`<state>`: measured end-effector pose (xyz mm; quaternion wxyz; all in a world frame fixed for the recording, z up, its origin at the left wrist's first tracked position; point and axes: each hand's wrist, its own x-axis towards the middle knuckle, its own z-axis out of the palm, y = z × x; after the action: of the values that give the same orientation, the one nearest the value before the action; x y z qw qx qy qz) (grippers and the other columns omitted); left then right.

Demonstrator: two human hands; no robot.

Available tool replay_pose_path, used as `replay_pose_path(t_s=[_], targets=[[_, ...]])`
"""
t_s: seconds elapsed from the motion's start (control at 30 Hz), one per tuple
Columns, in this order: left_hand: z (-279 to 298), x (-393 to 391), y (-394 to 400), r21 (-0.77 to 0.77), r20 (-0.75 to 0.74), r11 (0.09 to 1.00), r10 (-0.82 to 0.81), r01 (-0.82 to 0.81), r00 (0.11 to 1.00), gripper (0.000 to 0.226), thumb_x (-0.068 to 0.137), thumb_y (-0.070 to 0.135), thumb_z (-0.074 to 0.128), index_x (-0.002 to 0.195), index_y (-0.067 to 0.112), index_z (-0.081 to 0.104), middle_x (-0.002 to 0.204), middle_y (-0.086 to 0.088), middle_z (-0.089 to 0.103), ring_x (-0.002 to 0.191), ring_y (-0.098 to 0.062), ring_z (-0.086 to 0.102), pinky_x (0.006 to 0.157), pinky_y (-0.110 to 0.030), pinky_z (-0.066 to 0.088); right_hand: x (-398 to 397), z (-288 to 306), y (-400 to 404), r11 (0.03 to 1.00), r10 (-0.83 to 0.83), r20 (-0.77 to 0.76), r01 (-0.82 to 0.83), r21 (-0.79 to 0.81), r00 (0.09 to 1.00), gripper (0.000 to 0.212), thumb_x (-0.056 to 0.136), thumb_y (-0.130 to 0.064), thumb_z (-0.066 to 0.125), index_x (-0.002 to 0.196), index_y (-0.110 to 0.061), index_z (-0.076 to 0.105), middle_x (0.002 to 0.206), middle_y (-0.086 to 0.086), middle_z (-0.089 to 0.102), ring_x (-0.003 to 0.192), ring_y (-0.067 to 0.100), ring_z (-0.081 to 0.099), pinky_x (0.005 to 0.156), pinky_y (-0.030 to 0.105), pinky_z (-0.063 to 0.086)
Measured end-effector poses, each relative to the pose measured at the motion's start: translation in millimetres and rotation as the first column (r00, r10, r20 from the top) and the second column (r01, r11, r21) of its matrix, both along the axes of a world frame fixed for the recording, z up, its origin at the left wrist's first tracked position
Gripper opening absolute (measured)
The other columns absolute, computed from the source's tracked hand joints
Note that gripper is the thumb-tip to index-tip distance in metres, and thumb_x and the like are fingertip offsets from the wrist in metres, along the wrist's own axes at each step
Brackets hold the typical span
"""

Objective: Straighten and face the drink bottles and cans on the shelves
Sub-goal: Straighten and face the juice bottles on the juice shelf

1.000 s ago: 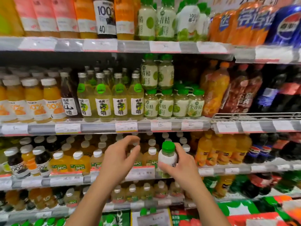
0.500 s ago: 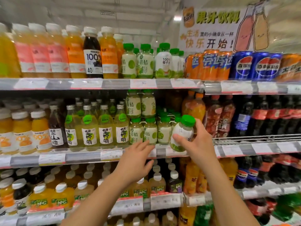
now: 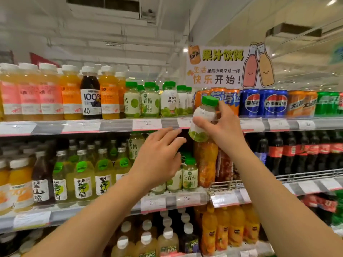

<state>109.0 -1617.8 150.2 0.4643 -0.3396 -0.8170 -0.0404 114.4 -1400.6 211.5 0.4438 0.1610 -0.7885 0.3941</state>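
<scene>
— What stands behind the hands?
— The top shelf (image 3: 115, 125), with green-capped bottles (image 3: 148, 101) left of the right hand (image 3: 222, 130) and cans (image 3: 263, 102) to its right.
— And the hands themselves?
— The right hand grips a small bottle (image 3: 203, 117), tilted, at the shelf's front edge. The left hand (image 3: 157, 156), just below it, is spread, fingers straight, holding nothing.

The small bottle (image 3: 203, 121) looks like clear glossy plastic with a smooth white and green wrap and a ridged green plastic cap. The cans (image 3: 263, 102) at the far right of the top shelf have a shiny metallic sheen. The shelf edge strip (image 3: 115, 125) is glossy clear plastic over paper price tags. At right, the wire shelf front (image 3: 306, 175) is bare bright metal. The hanging sign (image 3: 222, 67) looks like matt paper.
</scene>
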Motion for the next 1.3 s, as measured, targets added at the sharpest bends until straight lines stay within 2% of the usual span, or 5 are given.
replay_pose_path(t_s=[0.17,0.37,0.63,0.83,1.3], targets=[[35.8,-15.5,2.7,-0.028,0.03,0.975,0.222,-0.221,0.975,0.053,0.09,0.04,0.056,0.14,0.022,0.051,0.151,-0.007,0.049,0.138,-0.032,0.042,0.113,-0.049,0.036,-23.5,49.8,0.1,1.0,-0.015,-0.028,0.015,0.0,0.999,0.057,0.078,-0.053,0.081,0.126,-0.03,0.06,0.113,-0.019,0.067,0.101,-0.004,0.063,0.088,0.022,0.053],[19.5,-32.8,-1.9,-0.038,0.063,0.96,0.279,-0.277,0.958,0.062,0.086,0.045,0.049,0.143,0.022,0.048,0.143,-0.003,0.053,0.127,-0.028,0.048,0.108,-0.049,0.038,-74.8,68.8,-11.4,0.995,-0.087,0.048,0.084,0.059,0.995,0.066,0.073,-0.058,0.08,0.126,-0.024,0.058,0.115,-0.008,0.068,0.107,0.016,0.065,0.094,0.042,0.055],[19.5,-33.3,3.3,0.024,0.065,0.965,0.26,-0.262,0.964,0.06,0.086,0.048,0.049,0.142,0.025,0.049,0.14,0.0,0.055,0.127,-0.026,0.049,0.11,-0.05,0.038,-105.8,50.2,-24.6,0.997,-0.08,0.096,0.08,0.0,0.992,0.056,0.088,-0.051,0.073,0.131,-0.023,0.052,0.111,-0.004,0.069,0.102,0.02,0.065,0.093,0.041,0.054],[18.2,-34.5,3.5,0.047,0.088,0.966,0.248,-0.253,0.965,0.059,0.085,0.049,0.051,0.141,0.029,0.049,0.142,0.004,0.053,0.129,-0.023,0.048,0.112,-0.049,0.037,-104.3,38.5,-12.6,0.993,-0.1,0.134,0.092,0.069,0.986,0.055,0.092,-0.025,0.065,0.142,-0.017,0.042,0.081,-0.021,0.051,0.078,0.004,0.055,0.075,0.029,0.038],[20.4,-23.1,18.7,0.088,0.151,0.943,0.306,-0.321,0.94,0.06,0.087,0.051,0.046,0.144,0.033,0.046,0.149,0.01,0.046,0.138,-0.018,0.039,0.121,-0.041,0.023,-111.6,34.1,-14.2,0.99,-0.105,0.076,0.097,0.106,0.992,0.067,0.089,-0.039,0.075,0.142,-0.017,0.041,0.117,0.003,0.067,0.105,0.025,0.065,0.079,0.031,0.047]])
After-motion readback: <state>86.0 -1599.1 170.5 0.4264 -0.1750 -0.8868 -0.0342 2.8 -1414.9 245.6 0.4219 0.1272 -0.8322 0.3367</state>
